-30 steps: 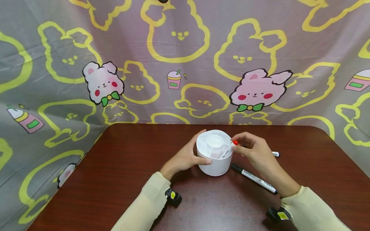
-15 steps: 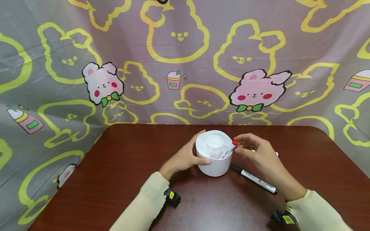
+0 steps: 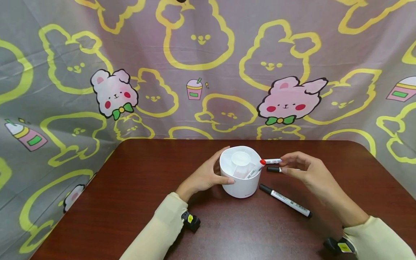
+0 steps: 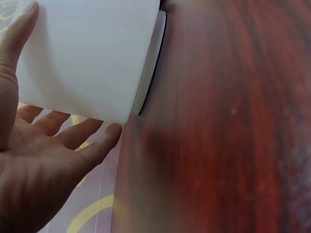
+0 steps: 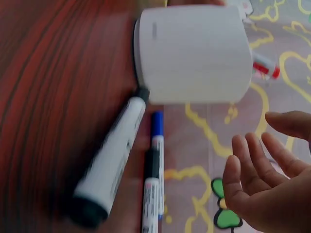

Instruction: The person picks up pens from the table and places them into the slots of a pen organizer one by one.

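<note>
A round white desk organizer (image 3: 241, 189) with compartments stands on the table. My left hand (image 3: 204, 176) holds it from the left, thumb on the front wall and fingers around the back, as the left wrist view also shows. In its front right compartment a red-capped marker (image 3: 254, 171) leans, its red end over the rim. My right hand (image 3: 307, 169) is in the air to the right of the organizer, fingers loosely bent and nothing between them. Below it in the right wrist view lie a blue-capped marker (image 5: 157, 125) and a black-capped marker (image 5: 152, 165), side by side.
Another black-capped marker (image 3: 287, 201) lies slantwise on the dark red wooden table (image 3: 156, 162), its cap near the organizer's base. Behind the table's far edge hangs a patterned cloth (image 3: 224, 47) with cartoon rabbits.
My right hand has let go of the red-capped marker, which now leans in the organizer, and has moved right over the other markers. My left hand stays on the organizer.
</note>
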The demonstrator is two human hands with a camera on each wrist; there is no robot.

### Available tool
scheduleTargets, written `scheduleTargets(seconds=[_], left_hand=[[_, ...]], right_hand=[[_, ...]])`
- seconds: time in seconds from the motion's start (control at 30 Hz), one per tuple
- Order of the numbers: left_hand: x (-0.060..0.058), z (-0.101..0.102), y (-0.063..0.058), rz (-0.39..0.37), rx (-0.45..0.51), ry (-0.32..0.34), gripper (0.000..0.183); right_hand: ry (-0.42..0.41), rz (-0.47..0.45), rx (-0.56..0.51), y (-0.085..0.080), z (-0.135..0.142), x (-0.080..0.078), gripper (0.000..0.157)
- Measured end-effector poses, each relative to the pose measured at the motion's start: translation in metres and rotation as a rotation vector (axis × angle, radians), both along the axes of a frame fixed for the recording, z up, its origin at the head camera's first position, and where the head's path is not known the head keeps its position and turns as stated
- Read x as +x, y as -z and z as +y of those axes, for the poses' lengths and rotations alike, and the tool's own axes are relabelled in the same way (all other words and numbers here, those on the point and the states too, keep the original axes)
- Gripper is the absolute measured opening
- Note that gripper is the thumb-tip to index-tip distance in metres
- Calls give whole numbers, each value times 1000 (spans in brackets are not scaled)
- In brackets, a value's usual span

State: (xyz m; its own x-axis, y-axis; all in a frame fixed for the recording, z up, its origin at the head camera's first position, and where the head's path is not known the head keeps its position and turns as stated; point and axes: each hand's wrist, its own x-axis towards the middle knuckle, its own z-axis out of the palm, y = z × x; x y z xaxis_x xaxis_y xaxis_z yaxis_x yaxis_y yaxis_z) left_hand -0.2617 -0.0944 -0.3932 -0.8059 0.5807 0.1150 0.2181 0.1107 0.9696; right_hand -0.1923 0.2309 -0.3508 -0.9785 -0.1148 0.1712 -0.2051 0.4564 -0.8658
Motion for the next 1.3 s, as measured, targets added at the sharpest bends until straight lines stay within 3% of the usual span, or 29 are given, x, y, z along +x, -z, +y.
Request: scheduleTargets(seconds=[0.23,0.57,0.9,1.3], left_hand=[[0,-1,-1,-20,22,8,106],[0,-6,0,-7,15,5,99],[0,-12,-1,-16,-8,-13,92],[-1,-12,-2,-49,21,29,98]], right_hand=[[13,12,89,8,25,-7,34],[21,44,131,20,55,-17,31],[51,-41,126,34,77,-26,40],[53,-77,99,44,90,-34,41]])
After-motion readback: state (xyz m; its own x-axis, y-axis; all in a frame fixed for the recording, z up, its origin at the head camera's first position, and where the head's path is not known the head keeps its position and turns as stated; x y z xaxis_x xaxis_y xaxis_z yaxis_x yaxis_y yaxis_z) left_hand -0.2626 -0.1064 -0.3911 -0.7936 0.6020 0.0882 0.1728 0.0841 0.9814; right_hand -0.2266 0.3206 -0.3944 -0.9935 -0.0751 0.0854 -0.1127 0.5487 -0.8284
